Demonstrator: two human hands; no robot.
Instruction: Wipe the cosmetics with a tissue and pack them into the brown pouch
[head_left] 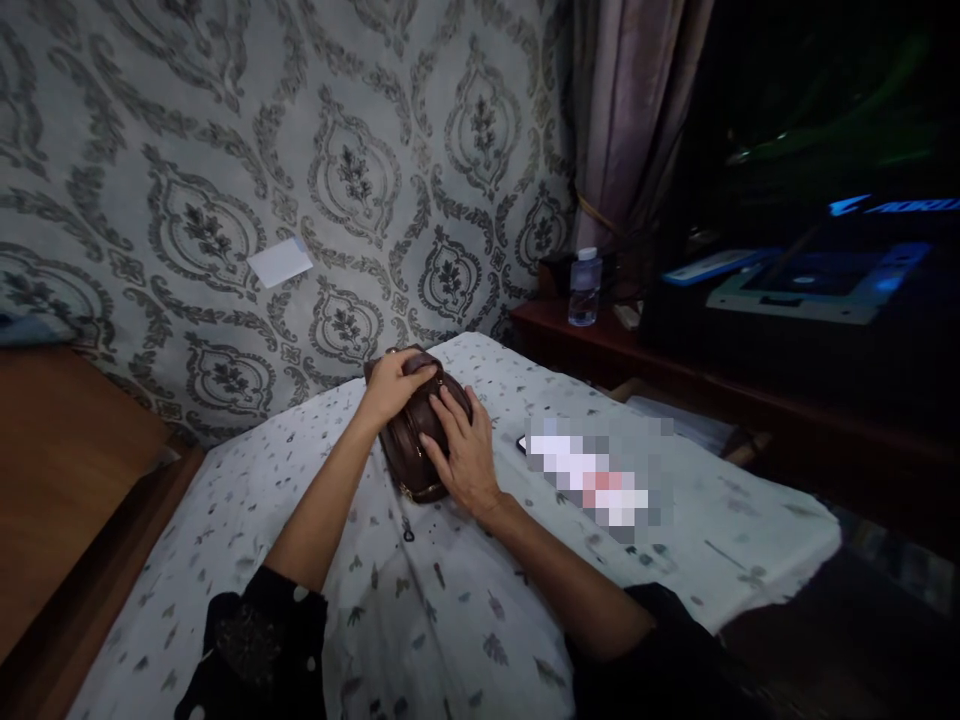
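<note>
A brown leather handbag (pixel 403 440) with gold-coloured zips and metal fittings lies on the leaf-print bedsheet (pixel 300 520). My left hand (pixel 394 388) grips its far end, the thumb across the top by the strap and the other fingers partly hidden. Flat on the bag's right side rests my right hand (pixel 469 450), fingers spread. Between the hands part of the zip line shows. What the bag holds is hidden.
A phone (pixel 581 480) with a blurred, bright screen lies right of the bag. Beyond the bed, a water bottle (pixel 585 287) stands on a dark red wooden desk (pixel 555 318) near a computer case (pixel 802 280). Patterned wallpaper bears a white switch plate (pixel 280 262). A wooden headboard (pixel 75 470) is left.
</note>
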